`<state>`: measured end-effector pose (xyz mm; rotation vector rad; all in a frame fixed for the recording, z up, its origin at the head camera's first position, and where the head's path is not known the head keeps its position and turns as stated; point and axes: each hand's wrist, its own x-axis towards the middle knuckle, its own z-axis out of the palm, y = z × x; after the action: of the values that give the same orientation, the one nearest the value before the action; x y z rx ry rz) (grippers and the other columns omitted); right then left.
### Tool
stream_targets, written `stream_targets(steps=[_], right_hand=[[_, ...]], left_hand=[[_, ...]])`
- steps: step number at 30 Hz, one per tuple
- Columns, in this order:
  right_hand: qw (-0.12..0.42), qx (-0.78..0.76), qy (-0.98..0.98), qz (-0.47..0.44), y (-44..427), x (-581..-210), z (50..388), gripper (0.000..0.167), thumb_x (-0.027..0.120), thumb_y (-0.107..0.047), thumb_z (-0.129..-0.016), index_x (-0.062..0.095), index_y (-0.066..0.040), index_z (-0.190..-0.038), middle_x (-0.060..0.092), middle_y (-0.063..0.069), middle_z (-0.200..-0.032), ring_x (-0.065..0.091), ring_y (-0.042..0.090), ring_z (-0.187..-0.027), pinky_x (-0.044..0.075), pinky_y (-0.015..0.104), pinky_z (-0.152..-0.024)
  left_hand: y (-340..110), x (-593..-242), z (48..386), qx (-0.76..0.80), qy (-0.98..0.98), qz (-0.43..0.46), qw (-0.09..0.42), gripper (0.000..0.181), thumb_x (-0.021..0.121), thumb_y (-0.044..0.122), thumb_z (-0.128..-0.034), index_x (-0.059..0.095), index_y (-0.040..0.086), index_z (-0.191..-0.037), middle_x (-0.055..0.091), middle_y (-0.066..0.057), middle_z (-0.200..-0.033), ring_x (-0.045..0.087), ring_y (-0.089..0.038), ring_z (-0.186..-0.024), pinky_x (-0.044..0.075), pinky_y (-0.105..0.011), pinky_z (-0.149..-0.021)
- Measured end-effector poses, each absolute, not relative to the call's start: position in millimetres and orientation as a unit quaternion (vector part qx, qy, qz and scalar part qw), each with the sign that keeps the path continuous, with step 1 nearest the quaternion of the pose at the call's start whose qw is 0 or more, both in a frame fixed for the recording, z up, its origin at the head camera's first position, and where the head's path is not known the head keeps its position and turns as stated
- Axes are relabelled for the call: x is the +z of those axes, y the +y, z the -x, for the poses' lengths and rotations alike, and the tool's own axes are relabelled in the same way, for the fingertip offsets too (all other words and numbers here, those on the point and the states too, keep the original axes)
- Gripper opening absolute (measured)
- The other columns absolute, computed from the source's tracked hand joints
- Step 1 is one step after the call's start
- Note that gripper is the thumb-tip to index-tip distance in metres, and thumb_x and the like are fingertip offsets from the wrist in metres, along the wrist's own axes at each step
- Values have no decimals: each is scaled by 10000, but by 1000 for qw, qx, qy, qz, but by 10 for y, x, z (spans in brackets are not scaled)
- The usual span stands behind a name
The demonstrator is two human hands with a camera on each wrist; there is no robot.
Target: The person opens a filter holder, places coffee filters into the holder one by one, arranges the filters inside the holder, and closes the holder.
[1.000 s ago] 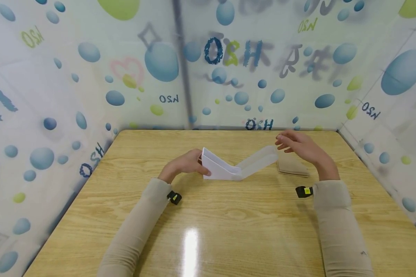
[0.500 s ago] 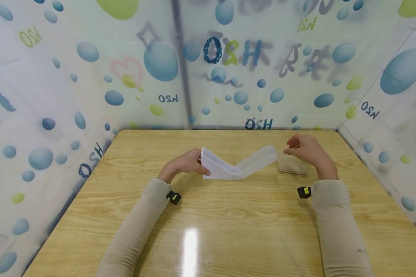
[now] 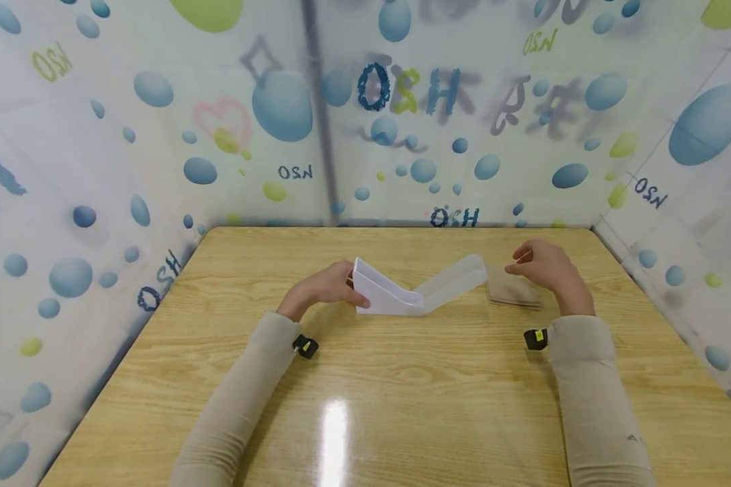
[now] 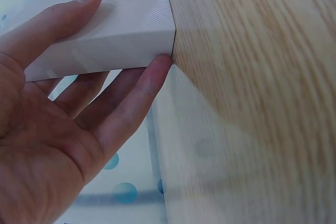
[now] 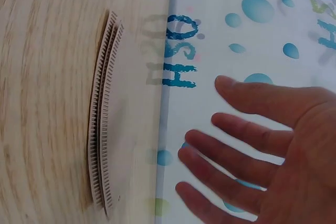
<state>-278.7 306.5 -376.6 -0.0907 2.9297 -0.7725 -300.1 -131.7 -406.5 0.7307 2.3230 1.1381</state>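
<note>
A white box point(image 3: 380, 294) with a sloping open top stands on the table, and its translucent lid point(image 3: 453, 283) is tipped back to the right. My left hand point(image 3: 325, 285) holds the box's tall left end, thumb on the near face and fingers round the back; in the left wrist view the thumb lies on the ribbed white face point(image 4: 126, 3). To the right of the lid lies a small stack of brown paper coffee filters point(image 3: 510, 292), whose crimped edges show in the right wrist view. My right hand point(image 3: 545, 266) hovers over the stack with relaxed, spread fingers and holds nothing.
The wooden table point(image 3: 426, 412) reaches the patterned back wall point(image 3: 365, 196). A black wrist camera point(image 3: 306, 347) sits on the left wrist and another black camera point(image 3: 535, 339) on the right.
My right hand has drawn away from the lid's end, to the right and slightly nearer, over the coffee filters. The left hand and box have stayed in place.
</note>
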Motion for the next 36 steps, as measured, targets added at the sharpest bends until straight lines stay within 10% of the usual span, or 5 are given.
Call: stream_targets(steps=[16, 36], right_hand=[[155, -236, 959, -15, 3113, -3865, 2782, 684, 685, -377, -965, 494, 117, -1397, 490, 372, -1424, 536, 502, -1195, 486, 612, -967], [153, -216, 964, 2, 3211, -4013, 2854, 573, 722, -210, -912, 546, 130, -1338, 534, 370, -1380, 544, 479, -1164, 482, 596, -973]], left_hand=[[-1314, -4055, 2992, 414, 842, -260, 226, 425, 807, 69, -867, 665, 43, -1267, 726, -143, -1247, 695, -213, -1038, 564, -297, -799], [-1315, -4069, 3002, 417, 842, -257, 226, 416, 802, 61, -869, 664, 42, -1261, 726, -148, -1237, 693, -212, -1024, 566, -299, -779]])
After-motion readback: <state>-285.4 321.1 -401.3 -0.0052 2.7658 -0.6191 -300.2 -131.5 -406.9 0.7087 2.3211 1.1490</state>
